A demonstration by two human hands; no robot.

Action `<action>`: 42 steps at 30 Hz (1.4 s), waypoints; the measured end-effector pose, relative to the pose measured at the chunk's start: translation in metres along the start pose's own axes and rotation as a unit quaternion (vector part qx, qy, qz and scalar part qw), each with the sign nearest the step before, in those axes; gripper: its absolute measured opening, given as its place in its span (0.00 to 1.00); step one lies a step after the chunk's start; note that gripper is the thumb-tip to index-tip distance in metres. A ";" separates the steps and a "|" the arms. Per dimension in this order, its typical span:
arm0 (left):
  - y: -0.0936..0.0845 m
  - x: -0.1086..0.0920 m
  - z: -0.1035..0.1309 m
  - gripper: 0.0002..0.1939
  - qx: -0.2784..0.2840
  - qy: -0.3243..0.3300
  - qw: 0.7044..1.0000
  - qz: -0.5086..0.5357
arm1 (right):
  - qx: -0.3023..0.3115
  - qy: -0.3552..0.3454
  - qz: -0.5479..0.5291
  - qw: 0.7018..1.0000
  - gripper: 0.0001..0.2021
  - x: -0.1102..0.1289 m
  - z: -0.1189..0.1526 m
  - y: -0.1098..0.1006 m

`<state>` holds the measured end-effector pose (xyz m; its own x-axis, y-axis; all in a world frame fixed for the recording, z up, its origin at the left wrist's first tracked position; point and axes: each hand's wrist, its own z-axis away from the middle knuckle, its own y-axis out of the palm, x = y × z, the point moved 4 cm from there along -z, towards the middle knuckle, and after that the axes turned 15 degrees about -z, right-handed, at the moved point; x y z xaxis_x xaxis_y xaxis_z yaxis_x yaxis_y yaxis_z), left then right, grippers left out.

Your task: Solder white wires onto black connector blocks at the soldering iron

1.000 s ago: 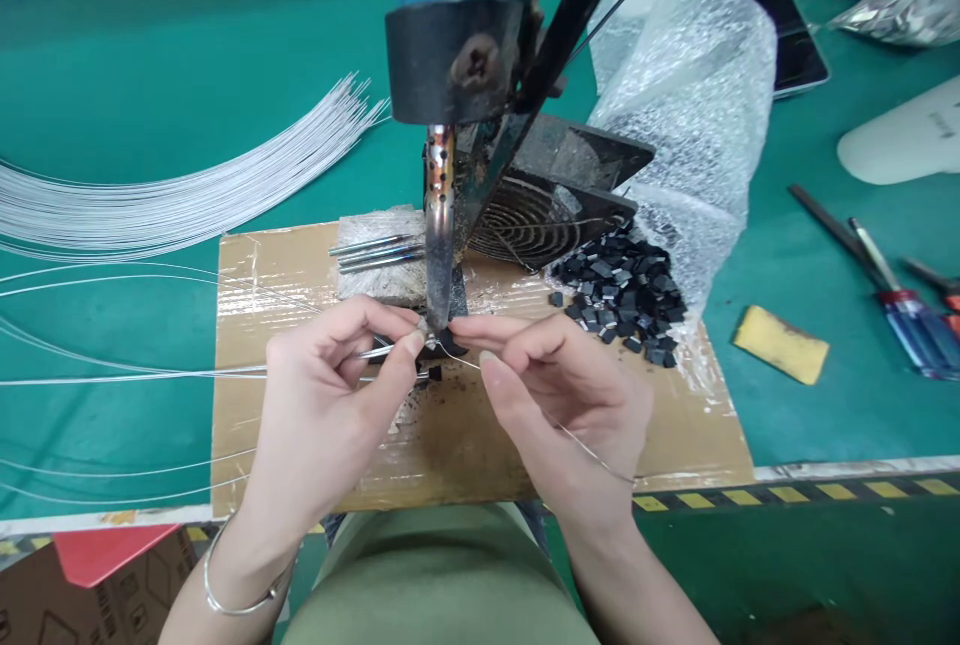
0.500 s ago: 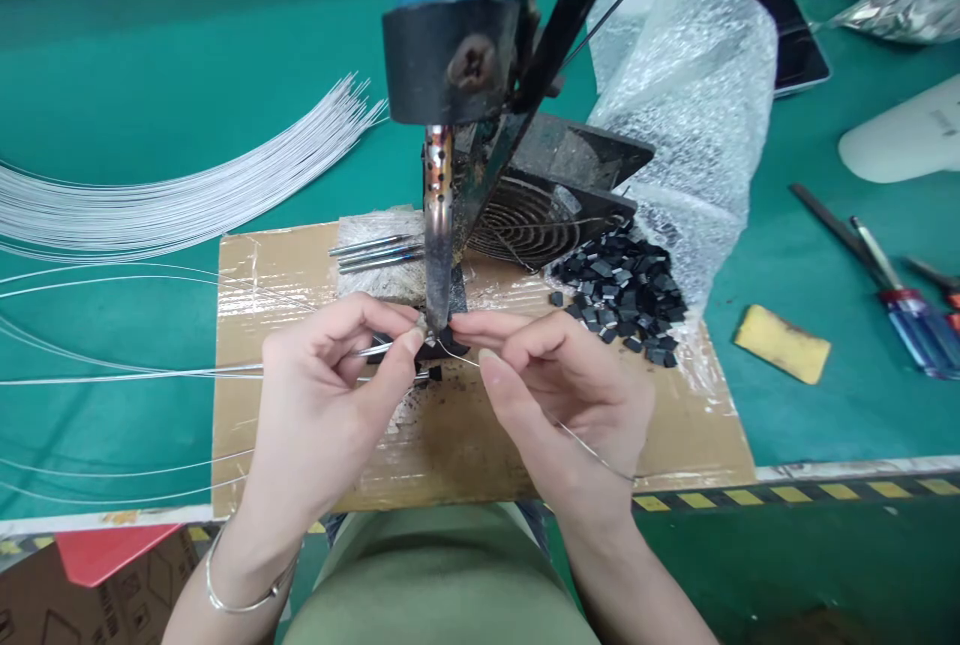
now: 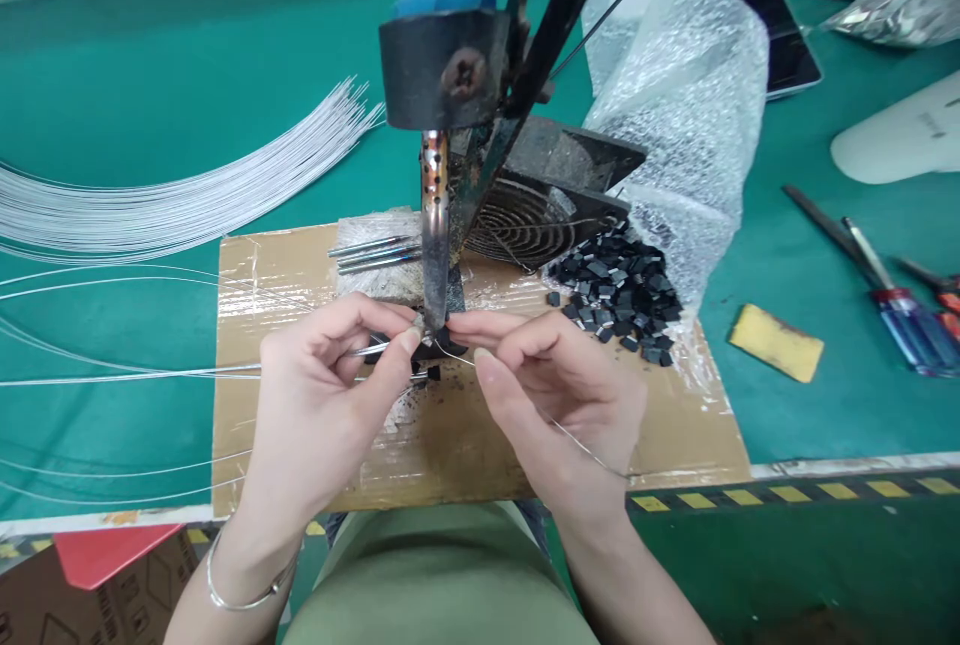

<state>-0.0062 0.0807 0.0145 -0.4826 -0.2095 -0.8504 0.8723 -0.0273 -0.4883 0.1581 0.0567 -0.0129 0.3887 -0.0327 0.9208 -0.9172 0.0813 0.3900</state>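
Observation:
A soldering iron (image 3: 434,250) with a blue handle is clamped in a stand, its dark tip pointing down between my hands. My left hand (image 3: 322,405) pinches thin white wires (image 3: 232,371) close to the tip; they trail off to the left. A thin strand of solder wire (image 3: 574,437) runs through my right hand (image 3: 566,390), between thumb and fingers, its end reaching the tip. My right fingertips are right beside the tip too. What sits exactly under the tip is too small and partly covered by fingers to make out.
A heap of small black pieces (image 3: 619,290) lies right on the cardboard (image 3: 660,435), before a black fan (image 3: 532,220). Metal rods (image 3: 375,255) rest behind my left hand. A white wire bundle (image 3: 187,205), yellow sponge (image 3: 776,341), screwdriver (image 3: 904,325) and bubble wrap (image 3: 690,105) lie around.
The scene has shifted slightly left in view. Both hands keep the same grips at the iron's tip, with hardly any movement.

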 end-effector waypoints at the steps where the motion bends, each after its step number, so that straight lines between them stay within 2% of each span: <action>1: 0.000 0.000 0.000 0.06 -0.002 -0.003 1.000 -0.004 | -0.001 0.000 0.002 1.000 0.09 0.000 0.000 0.000; 29: 0.000 0.000 0.000 0.04 -0.018 -0.005 1.000 -0.003 | -0.008 -0.008 0.009 1.000 0.08 0.000 0.001 0.000; 42: 0.000 -0.003 0.000 0.05 -0.005 0.002 1.000 0.003 | -0.006 -0.024 0.037 0.999 0.09 0.001 0.000 0.001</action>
<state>-0.0046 0.0813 0.0167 -0.4776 -0.2065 -0.8540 0.8743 -0.0157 -0.4852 0.1575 0.0566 -0.0111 0.3142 -0.0745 0.9464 -0.9423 0.0968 0.3205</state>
